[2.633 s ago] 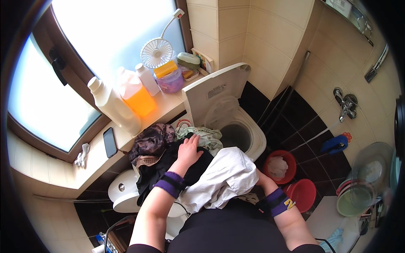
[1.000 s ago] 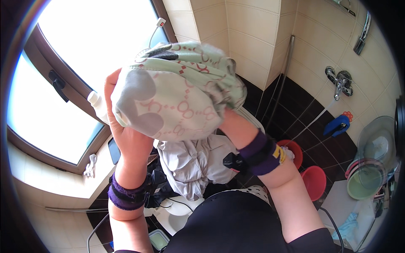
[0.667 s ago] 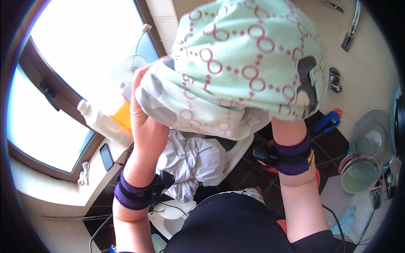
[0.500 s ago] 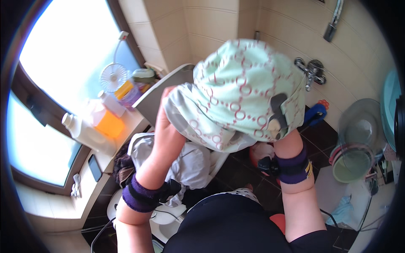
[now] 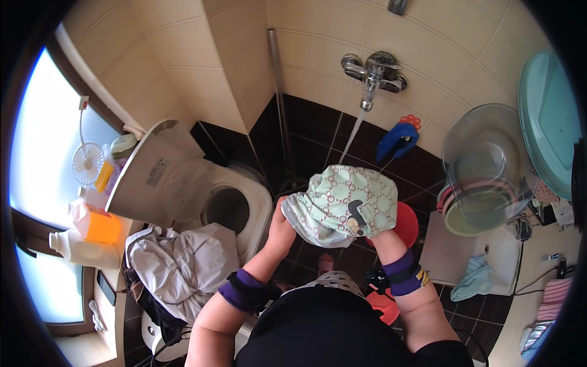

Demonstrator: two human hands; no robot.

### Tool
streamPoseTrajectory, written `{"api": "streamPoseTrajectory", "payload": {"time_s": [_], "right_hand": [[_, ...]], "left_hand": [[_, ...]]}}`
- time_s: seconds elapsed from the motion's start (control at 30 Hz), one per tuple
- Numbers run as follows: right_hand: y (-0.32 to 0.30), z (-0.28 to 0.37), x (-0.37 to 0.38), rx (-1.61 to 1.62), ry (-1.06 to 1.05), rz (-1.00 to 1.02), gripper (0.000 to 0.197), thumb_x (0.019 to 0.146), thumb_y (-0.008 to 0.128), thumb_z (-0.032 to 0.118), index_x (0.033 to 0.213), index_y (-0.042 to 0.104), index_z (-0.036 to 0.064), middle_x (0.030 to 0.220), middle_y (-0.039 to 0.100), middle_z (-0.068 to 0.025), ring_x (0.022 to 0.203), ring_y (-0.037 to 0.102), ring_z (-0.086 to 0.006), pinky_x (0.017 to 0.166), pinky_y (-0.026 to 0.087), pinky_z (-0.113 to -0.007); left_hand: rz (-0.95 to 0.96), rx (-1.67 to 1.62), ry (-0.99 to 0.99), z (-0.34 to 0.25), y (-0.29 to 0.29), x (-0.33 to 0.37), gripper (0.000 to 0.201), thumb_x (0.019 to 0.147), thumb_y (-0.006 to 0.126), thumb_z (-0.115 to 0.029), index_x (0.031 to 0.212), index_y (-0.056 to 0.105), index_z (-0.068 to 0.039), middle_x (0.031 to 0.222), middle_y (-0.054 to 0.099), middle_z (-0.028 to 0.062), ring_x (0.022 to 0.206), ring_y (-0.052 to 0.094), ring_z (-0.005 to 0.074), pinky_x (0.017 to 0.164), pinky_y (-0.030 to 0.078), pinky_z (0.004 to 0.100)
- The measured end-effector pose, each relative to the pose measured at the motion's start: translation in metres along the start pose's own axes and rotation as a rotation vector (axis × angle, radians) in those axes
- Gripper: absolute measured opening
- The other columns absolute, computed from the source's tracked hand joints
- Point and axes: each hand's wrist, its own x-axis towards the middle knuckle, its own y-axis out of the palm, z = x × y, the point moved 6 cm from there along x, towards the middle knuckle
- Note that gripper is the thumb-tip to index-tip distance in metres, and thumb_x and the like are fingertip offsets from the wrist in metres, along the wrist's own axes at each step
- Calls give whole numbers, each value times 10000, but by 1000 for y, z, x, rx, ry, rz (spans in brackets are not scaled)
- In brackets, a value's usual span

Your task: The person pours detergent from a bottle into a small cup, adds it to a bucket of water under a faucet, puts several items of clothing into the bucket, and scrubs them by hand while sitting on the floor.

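Green patterned cloth [image 5: 345,199]; left hand [image 5: 281,227] grasping edge; right hand [image 5: 385,241] mostly covered, cannot tell its grip.

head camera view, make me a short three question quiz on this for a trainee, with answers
1. Multiple choice: what does the left hand hold?
A) the small fan
B) the pale green patterned cloth
C) the red bucket
2. True or false: the wall tap is turned off.
3. Fill in the blank: in the picture, the white fabric lies to the ____ of the pale green patterned cloth.

Key:
1. B
2. False; a stream of water falls from the wall tap.
3. left
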Motion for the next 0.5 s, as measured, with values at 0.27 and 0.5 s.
{"api": "streamPoseTrajectory", "payload": {"time_s": [0.27, 0.5], "right_hand": [[-126, -118, -6, 371, 283, -223, 388, 955, 435, 218, 1306, 423, 53, 1261, 512, -86, 1115, 522, -181, 918, 456, -312], [-209, -192, 21, 409, 414, -317, 405, 925, 506, 203, 1295, 435, 53, 1211, 539, -73, 1075, 532, -167, 871, 475, -314]], "left_hand": [[-25, 33, -195, 132, 53, 32, 232, 905, 504, -112, 1124, 478, -40, 1054, 570, 48, 986, 522, 123, 870, 418, 262], [-93, 101, -288, 191, 87, 73, 333, 899, 447, -26, 1231, 425, -29, 1163, 546, 94, 1087, 510, 171, 943, 395, 286]]}}
